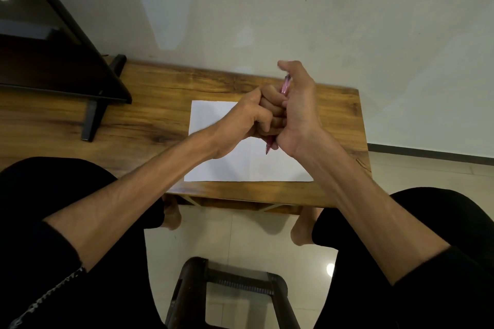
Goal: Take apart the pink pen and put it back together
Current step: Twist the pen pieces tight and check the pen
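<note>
**Both hands clasped around the pink pen above the white sheet**

The slim translucent pink plastic pen point(285, 85) is held in the air over the wooden surface point(149, 104), above a blank white rectangular sheet of paper point(213, 117) that lies flat on it. The pen stands steeply tilted: its upper end pokes out above the knuckles, next to the raised thumb of the right hand point(298, 112), and its pointed lower tip shows below the two hands, over the paper but not touching it. The middle of the barrel is hidden inside the grip.

The right hand is wrapped around the pen, palm turned inward, with the thumb lifted clear at the top. The left hand point(247, 120) presses against it from the side, fingers curled tight over the barrel and meeting the right hand's fingers, so both are clenched on the same pen. Whether the pen is in one piece or partly separated cannot be told.

At the far left of the surface stands a dark flat screen on a black stand point(92, 117). A dark stool point(227, 283) sits on the pale tiled floor point(240, 238) between the person's black-clad legs.
</note>
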